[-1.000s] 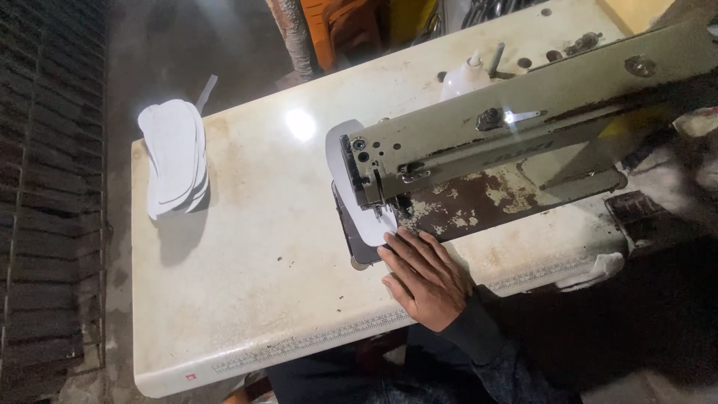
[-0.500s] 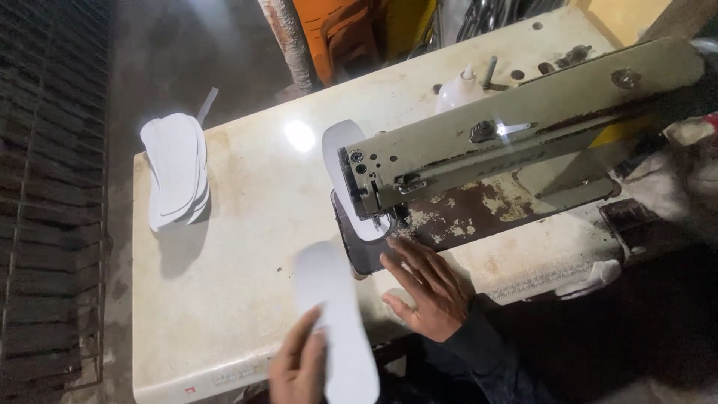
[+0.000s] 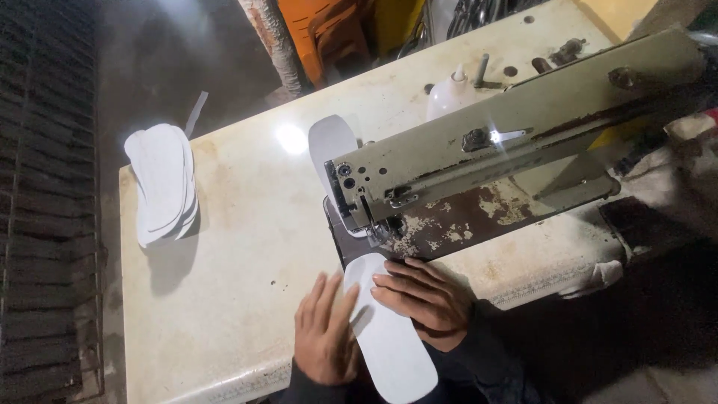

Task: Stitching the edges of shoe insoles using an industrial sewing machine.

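A white sole-shaped piece (image 3: 389, 340) lies on the table just in front of the sewing machine's needle end (image 3: 366, 217). My left hand (image 3: 323, 337) rests flat on its left edge. My right hand (image 3: 425, 299) presses flat on its right side, fingers pointing toward the needle. Another white sole-shaped piece (image 3: 329, 150) sticks out behind the machine head (image 3: 508, 142).
A stack of white sole-shaped pieces (image 3: 161, 183) sits at the table's far left corner. The cream table (image 3: 239, 262) ends at a dark grille on the left. A white bottle (image 3: 449, 93) stands behind the machine. An orange chair (image 3: 336, 30) is beyond the table.
My left hand has brought a white piece in from below and laid it by the needle. My right hand has shifted onto it. The view has moved slightly.
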